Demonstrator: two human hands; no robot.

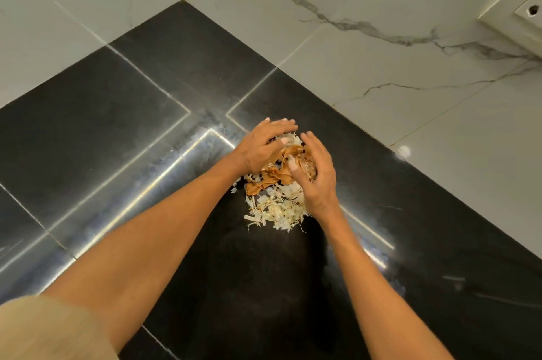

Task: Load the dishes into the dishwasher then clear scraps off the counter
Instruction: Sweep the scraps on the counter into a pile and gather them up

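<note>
A heap of scraps (275,204), pale shreds and brown peels, lies on the black counter (123,113) near its back corner. My left hand (261,144) curls over the heap's far left side, fingers bent down around the peels. My right hand (318,174) cups the right side, thumb pressed into the brown peels. Both hands gather the upper part of the heap between them. The lower pale shreds lie loose on the counter, outside my hands.
White marble-look wall tiles (381,72) rise behind and to the right of the counter. A wall socket plate (528,12) sits at the upper right. Glossy dark counter stretches left and toward me.
</note>
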